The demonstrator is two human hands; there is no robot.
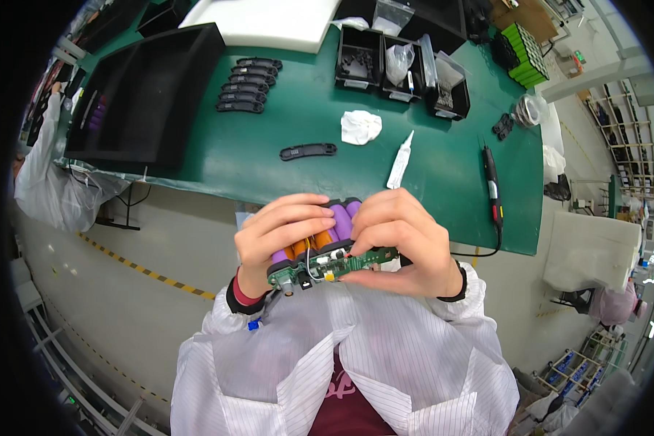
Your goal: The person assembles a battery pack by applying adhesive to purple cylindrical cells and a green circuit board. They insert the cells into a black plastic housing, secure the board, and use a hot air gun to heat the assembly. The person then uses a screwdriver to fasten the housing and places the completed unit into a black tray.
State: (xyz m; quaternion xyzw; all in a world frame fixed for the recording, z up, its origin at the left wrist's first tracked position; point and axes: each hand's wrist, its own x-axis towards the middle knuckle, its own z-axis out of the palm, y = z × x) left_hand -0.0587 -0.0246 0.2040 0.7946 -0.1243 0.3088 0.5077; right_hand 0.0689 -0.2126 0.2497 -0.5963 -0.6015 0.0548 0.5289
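Both hands hold a battery pack [339, 222] of purple and orange cells in front of my chest, off the table's near edge. A green circuit board [370, 257] with connectors and a thin wire runs along the pack's near side. My left hand [280, 232] wraps around the pack's left end, fingers over the cells. My right hand [407, 243] pinches the right part of the board between thumb and fingers. A curved black plastic piece [308, 151] lies on the table beyond the hands, near a white tube [400, 161] with a pointed nozzle.
Several more black pieces [241, 106] lie in a column beside a large black bin [142, 102]. Small black boxes [358, 58] hold parts and bags at the back. A crumpled white cloth [360, 127] and a corded electric screwdriver [493, 185] rest on the green table [443, 207].
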